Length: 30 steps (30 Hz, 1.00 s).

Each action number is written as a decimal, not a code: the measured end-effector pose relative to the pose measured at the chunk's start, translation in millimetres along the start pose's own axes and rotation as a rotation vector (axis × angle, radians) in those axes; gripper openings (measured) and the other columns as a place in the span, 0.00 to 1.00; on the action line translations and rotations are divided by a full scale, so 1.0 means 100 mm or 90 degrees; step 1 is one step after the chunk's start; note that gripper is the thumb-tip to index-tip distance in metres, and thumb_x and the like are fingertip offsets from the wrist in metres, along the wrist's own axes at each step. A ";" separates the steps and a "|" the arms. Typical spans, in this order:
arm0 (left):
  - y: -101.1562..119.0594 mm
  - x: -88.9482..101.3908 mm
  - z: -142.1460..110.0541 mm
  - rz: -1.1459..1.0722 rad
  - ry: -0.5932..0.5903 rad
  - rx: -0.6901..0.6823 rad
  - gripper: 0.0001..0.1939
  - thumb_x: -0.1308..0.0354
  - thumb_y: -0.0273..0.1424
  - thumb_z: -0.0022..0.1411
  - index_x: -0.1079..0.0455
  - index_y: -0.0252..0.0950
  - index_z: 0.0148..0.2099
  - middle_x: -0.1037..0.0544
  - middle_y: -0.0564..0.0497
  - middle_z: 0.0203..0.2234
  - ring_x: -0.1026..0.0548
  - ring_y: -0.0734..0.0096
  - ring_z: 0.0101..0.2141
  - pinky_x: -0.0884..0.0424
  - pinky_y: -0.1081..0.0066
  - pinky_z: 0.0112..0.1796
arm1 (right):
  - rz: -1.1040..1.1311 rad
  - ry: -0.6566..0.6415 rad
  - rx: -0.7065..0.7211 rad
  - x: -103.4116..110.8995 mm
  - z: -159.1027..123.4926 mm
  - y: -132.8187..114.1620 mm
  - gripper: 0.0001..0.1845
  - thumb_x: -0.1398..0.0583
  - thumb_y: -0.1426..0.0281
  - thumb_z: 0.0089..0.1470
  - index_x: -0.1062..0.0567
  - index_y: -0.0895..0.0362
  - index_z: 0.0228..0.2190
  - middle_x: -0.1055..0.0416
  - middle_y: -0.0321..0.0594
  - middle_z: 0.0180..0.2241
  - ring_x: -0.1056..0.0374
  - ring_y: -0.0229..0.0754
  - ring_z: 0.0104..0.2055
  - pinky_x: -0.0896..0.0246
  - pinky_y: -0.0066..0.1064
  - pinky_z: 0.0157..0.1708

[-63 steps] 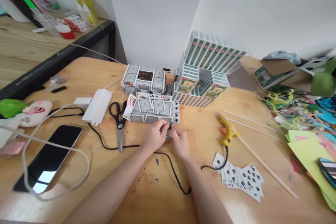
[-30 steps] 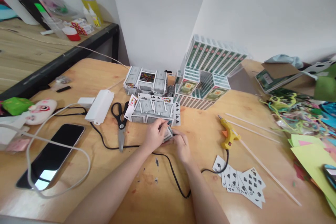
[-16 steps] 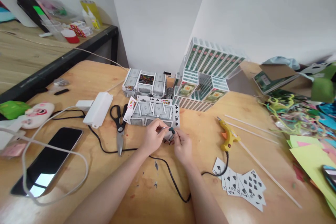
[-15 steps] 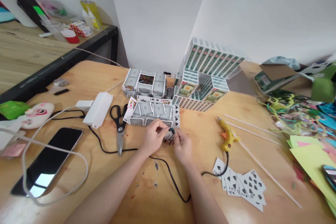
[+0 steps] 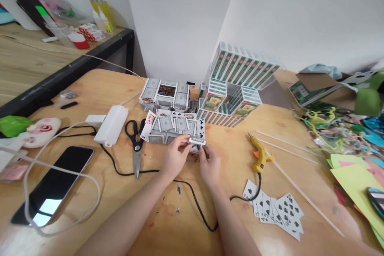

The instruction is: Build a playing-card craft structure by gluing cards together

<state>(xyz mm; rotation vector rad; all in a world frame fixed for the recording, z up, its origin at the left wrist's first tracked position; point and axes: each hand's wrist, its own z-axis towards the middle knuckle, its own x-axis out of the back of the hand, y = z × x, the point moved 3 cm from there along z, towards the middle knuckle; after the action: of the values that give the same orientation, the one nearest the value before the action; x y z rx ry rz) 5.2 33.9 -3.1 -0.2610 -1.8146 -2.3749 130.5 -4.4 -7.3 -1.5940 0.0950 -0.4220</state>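
A playing card (image 5: 197, 141), bent along its edge, is pinched between my two hands. My left hand (image 5: 175, 158) grips its left end between thumb and fingers. At the right end my right hand (image 5: 210, 165) is closed on the same card. Just behind my hands sits a box built of playing cards (image 5: 159, 138), with loose cards face down on its top. Farther back stands a second card box (image 5: 181, 92) with an opening in its top that shows colourful contents. Scissors (image 5: 137, 156) lie left of my hands, blades toward me.
A yellow glue gun (image 5: 260, 156) lies to the right, its black cord crossing in front of me. Fanned spade cards (image 5: 274, 212), glue sticks (image 5: 306, 196) and stacked card packs (image 5: 240, 100) are right. A phone (image 5: 57, 184) and white cable lie left.
The card between my hands has turned, so a white folded strip with a printed edge now faces up. Both hands stay in nearly the same place.
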 end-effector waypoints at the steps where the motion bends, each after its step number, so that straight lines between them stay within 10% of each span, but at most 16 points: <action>1: -0.01 -0.01 -0.01 0.018 -0.003 -0.003 0.13 0.44 0.31 0.57 0.32 0.36 0.45 0.22 0.48 0.34 0.23 0.69 0.35 0.25 0.68 0.37 | -0.006 -0.004 0.002 0.00 0.00 0.00 0.12 0.47 0.62 0.54 0.29 0.56 0.34 0.28 0.41 0.30 0.33 0.41 0.28 0.39 0.29 0.27; 13: 0.06 0.04 0.00 0.133 -0.040 -0.081 0.19 0.55 0.27 0.63 0.39 0.37 0.56 0.27 0.45 0.48 0.27 0.69 0.46 0.30 0.69 0.46 | 0.092 -0.100 -0.011 0.01 0.01 -0.09 0.13 0.44 0.60 0.52 0.29 0.56 0.32 0.31 0.37 0.26 0.37 0.39 0.26 0.40 0.29 0.27; 24: 0.14 0.04 0.01 0.069 -0.072 -0.069 0.12 0.54 0.29 0.64 0.34 0.38 0.47 0.24 0.48 0.39 0.26 0.70 0.39 0.28 0.70 0.39 | 0.393 -0.213 -0.129 -0.02 -0.02 -0.13 0.18 0.38 0.55 0.43 0.33 0.53 0.31 0.37 0.35 0.26 0.41 0.36 0.25 0.41 0.28 0.27; 30: 0.22 0.04 0.02 0.077 -0.088 -0.205 0.16 0.54 0.25 0.62 0.34 0.41 0.50 0.26 0.47 0.44 0.29 0.67 0.46 0.32 0.62 0.48 | 0.352 -0.199 -0.143 -0.04 0.01 -0.08 0.18 0.36 0.56 0.41 0.33 0.55 0.29 0.38 0.34 0.25 0.42 0.35 0.25 0.41 0.27 0.27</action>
<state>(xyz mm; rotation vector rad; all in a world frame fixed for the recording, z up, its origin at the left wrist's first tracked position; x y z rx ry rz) 6.4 30.0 18.9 -0.5662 -1.4103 -2.6080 125.7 -1.5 -0.3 -1.7525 0.3434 0.2756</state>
